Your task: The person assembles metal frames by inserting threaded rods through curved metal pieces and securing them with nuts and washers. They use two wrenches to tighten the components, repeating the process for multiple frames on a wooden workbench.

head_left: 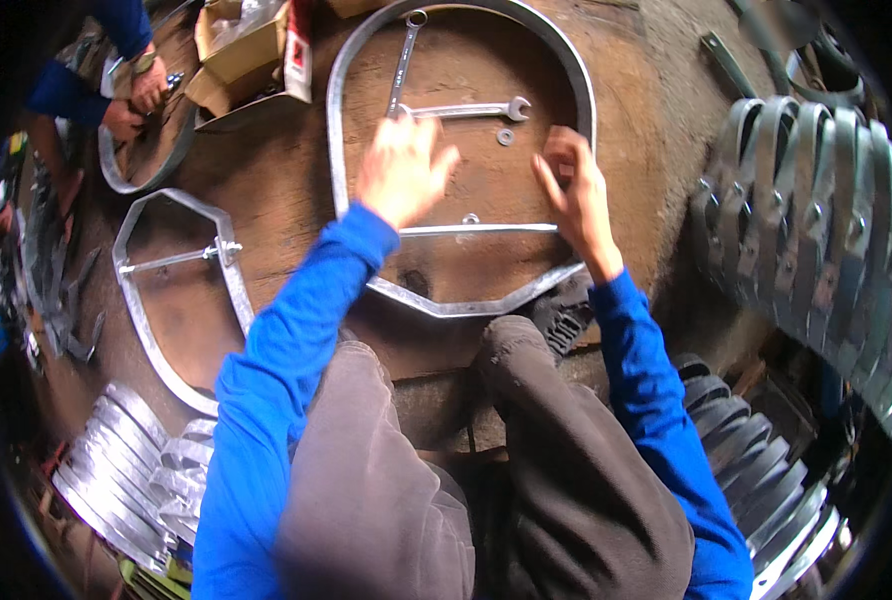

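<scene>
A grey metal band bent into a closed loop (pixel 338 120) lies on the brown board, with a thin metal rod (pixel 481 230) across its lower part. My left hand (pixel 403 178) is over the loop's left side, fingers stretched and thumb apart, at the near end of two wrenches. One combination wrench (pixel 403 65) points away from me; the other wrench (pixel 466 110) lies crosswise. My right hand (pixel 581 200) is at the loop's right side, fingers curled but apart from the thumb, nothing visible between them. A washer (pixel 506 137) lies between my hands; a small nut-like ring (pixel 471 218) sits beside the rod.
Left lies a smaller metal loop with a bolt rod (pixel 131 235). Beyond it, a co-worker's hands (pixel 146 90) work at another band (pixel 116 175). An open cardboard box (pixel 251 80) stands nearby. Stacked bands (pixel 816 200) fill the right; more (pixel 116 470) lie lower left.
</scene>
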`<state>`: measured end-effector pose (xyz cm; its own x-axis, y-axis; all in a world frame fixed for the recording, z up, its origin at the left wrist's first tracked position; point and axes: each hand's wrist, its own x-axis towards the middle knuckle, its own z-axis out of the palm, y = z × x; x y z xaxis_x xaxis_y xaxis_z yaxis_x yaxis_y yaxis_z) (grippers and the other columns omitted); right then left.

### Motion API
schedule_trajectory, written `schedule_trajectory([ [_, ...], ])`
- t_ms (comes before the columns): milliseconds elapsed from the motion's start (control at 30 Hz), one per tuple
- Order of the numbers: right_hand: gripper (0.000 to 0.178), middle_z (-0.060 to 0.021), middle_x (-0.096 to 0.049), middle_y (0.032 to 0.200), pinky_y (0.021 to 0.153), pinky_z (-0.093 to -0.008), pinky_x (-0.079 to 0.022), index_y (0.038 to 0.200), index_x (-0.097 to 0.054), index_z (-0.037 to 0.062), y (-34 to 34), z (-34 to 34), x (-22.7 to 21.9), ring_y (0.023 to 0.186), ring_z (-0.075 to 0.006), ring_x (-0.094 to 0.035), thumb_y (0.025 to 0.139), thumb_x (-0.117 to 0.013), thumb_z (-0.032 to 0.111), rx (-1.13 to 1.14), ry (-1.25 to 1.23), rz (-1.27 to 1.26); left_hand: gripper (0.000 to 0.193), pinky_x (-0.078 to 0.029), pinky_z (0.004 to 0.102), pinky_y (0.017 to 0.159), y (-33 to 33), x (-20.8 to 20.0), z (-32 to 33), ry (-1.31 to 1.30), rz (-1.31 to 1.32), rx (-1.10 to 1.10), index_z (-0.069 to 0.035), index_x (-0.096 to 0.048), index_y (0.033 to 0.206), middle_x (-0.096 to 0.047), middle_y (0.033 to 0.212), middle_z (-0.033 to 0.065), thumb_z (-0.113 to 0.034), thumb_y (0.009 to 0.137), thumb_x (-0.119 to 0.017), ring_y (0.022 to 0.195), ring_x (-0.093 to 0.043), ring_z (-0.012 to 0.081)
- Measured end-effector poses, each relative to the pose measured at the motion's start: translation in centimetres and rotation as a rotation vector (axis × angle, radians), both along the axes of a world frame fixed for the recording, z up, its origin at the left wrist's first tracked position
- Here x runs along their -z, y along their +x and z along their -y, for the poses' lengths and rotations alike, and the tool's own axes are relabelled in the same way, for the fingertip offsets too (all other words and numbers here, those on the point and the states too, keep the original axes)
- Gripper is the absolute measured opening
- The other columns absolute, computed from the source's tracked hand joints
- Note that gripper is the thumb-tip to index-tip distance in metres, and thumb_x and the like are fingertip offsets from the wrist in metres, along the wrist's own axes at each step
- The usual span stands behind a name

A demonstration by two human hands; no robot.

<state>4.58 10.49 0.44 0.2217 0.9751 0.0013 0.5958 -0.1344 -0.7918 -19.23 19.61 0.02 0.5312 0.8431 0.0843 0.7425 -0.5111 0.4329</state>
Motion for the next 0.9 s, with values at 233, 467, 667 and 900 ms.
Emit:
schedule_trajectory([
  [233, 0.043, -0.0130, -0.063, 0.090, 0.085, -0.0422, -0.044, 0.094, -0.059, 0.0046, 0.7, 6.7, 1.4, 0.091, -0.0302, -0.061, 0.085, -0.067, 0.046, -0.445, -0.131, 0.721, 0.047, -0.048, 0.0433, 0.068, -6.8, 3.6, 8.8, -0.072, -0.118, 0.061, -0.007, -0.062, 0.084, -0.061, 0.078, 0.0125, -0.054, 0.089, -0.057, 0.076, -0.061, 0.0304],
  [467, 0.034, -0.0132, -0.062, 0.085, 0.082, -0.0422, -0.043, 0.083, -0.058, 0.0040, -0.5, 7.8, 2.0, 0.085, -0.0321, -0.059, 0.090, -0.064, 0.037, -0.366, 0.076, 0.744, 0.062, -0.052, 0.0408, 0.060, -7.6, 3.0, 7.1, -0.203, -0.139, 0.028, -0.012, -0.063, 0.062, -0.064, 0.063, 0.0086, -0.067, 0.086, -0.049, 0.066, -0.067, 0.0273],
  [667, 0.039, -0.0185, -0.061, 0.073, 0.079, -0.0419, -0.042, 0.079, -0.060, 0.0022, -3.3, 10.5, 0.3, 0.073, -0.0352, -0.057, 0.094, -0.061, 0.038, -0.118, 0.141, 0.628, 0.065, -0.050, 0.0421, 0.057, -7.4, -6.1, 4.1, 0.130, -0.163, 0.204, -0.011, -0.067, 0.062, -0.065, 0.063, 0.0077, -0.072, 0.080, -0.052, 0.064, -0.066, 0.0286],
  [900, 0.039, -0.0138, -0.055, 0.065, 0.074, -0.0411, -0.038, 0.072, -0.054, 0.0062, -6.2, 4.7, -12.1, 0.068, -0.0324, -0.053, 0.094, -0.060, 0.037, -0.211, 0.414, 0.769, 0.057, -0.052, 0.0432, 0.059, -13.4, -19.2, 6.8, 0.688, -0.130, -0.032, -0.014, -0.071, 0.070, -0.067, 0.071, 0.0095, -0.069, 0.076, -0.056, 0.065, -0.066, 0.0293],
])
